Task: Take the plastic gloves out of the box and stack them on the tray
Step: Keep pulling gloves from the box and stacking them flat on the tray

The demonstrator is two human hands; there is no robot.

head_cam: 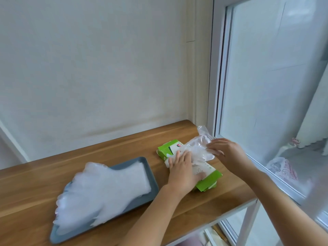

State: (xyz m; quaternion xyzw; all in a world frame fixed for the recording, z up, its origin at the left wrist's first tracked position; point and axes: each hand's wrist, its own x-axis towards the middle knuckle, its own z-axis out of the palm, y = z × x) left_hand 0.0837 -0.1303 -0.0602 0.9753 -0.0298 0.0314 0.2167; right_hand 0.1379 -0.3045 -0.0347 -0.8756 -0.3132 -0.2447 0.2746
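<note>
At the right end of the wooden table [124,144], close by the window, the green box [210,182] lies flat, its long axis running from about 10 o'clock to 4 o'clock. The left hand [184,167] rests on top of it, palm down, fingers straight and close together, pressing it to the table. The right hand [225,150] sits at 2 o'clock from the left one, its fingertips pinching a crumpled clear glove [198,148] that comes up from the box and trails toward 1 o'clock, its far end near the window frame. Whether the glove is wholly free of the box cannot be told, since the left hand covers the opening.

The tray [151,174] lies at 8 o'clock from the box, near but apart, and carries a stack of gloves [106,189], cuffs toward the box, fingers overhanging its 7 o'clock end. The coming move likely turns on this: the tray is across the left forearm from the right hand, so the glove has to travel toward 8 o'clock over or around that arm, and the left hand is the nearer to the tray
</note>
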